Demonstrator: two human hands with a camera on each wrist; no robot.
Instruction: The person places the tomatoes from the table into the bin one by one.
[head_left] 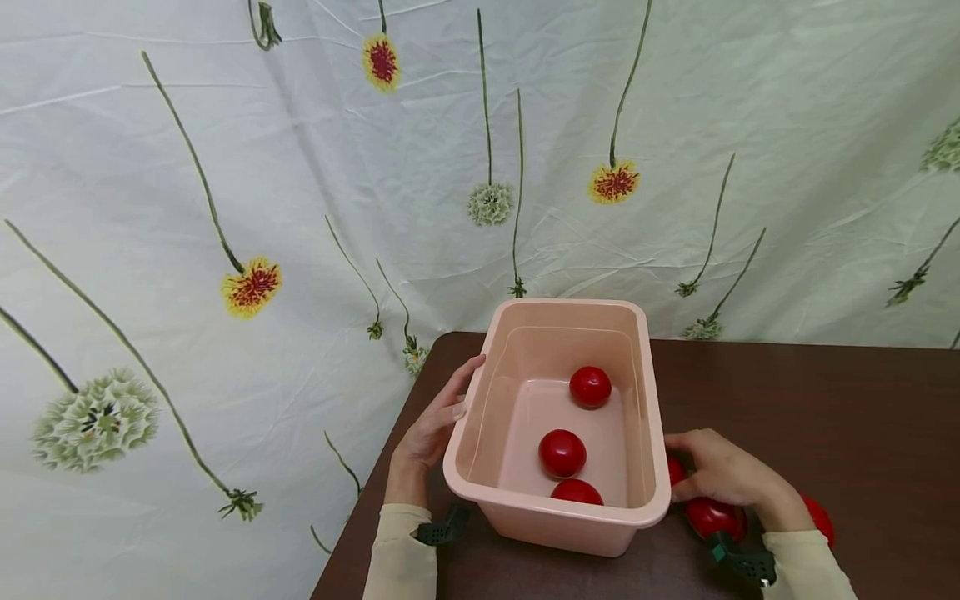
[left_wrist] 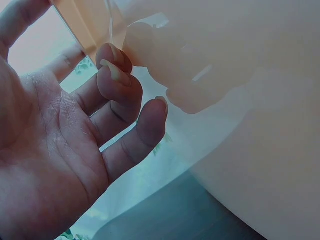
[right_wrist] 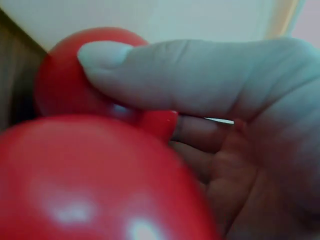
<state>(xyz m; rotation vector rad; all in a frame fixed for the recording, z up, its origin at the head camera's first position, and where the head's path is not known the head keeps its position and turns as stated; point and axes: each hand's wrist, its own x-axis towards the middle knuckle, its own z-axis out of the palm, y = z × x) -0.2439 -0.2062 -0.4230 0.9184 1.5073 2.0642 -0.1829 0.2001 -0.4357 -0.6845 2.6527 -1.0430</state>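
A pink plastic tub (head_left: 558, 533) stands on the table with several shiny red balls inside, among them a far ball (head_left: 590, 387) and a middle ball (head_left: 562, 453). My left hand (head_left: 433, 427) is at the tub's left side. In the left wrist view its loosely bent fingers (left_wrist: 142, 122) lie against the outer wall. Beside the tub's right wall, my right hand (head_left: 731, 471) grips a red ball (head_left: 676, 470), partly hidden by the fingers. The thumb (right_wrist: 170, 75) crosses that ball in the right wrist view. Another red ball (head_left: 714, 518) lies just under this hand.
One more red ball (head_left: 819, 518) shows behind the right wrist. The dark brown table (head_left: 810, 400) extends to the right of the tub. A white flower-printed cloth (head_left: 420, 167) hangs behind the table and along its left side.
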